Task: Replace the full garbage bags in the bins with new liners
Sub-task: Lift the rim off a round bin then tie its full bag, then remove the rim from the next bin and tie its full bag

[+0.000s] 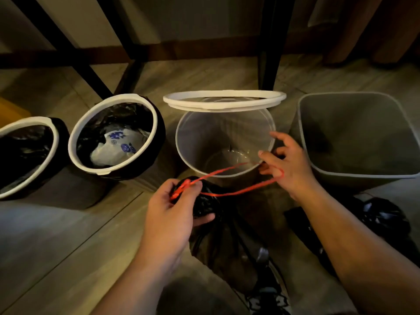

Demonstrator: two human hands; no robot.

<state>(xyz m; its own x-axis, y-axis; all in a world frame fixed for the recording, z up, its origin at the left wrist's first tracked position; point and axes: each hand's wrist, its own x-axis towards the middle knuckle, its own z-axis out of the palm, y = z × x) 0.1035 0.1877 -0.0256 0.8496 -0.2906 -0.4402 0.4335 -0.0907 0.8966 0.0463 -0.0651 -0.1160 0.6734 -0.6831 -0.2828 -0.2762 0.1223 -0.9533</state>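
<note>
A full black garbage bag (218,237) stands on the floor in front of me. My left hand (172,210) grips its gathered neck, where a red drawstring (229,192) is bunched. My right hand (288,162) pinches the far loop of that drawstring, pulled out to the right. Just behind the hands stands a clear round bin (188,151) without a liner, its white rim ring (225,101) propped tilted on top. Left of it, a round bin with a white ring (75,133) holds a black liner with white crumpled trash inside.
Another black-lined round bin (54,142) sits at the far left edge. A grey square bin (304,135) without a liner stands at right. A loose black bag (384,217) lies by my right forearm. Black table legs (270,53) rise behind the bins. My shoe (268,298) shows below.
</note>
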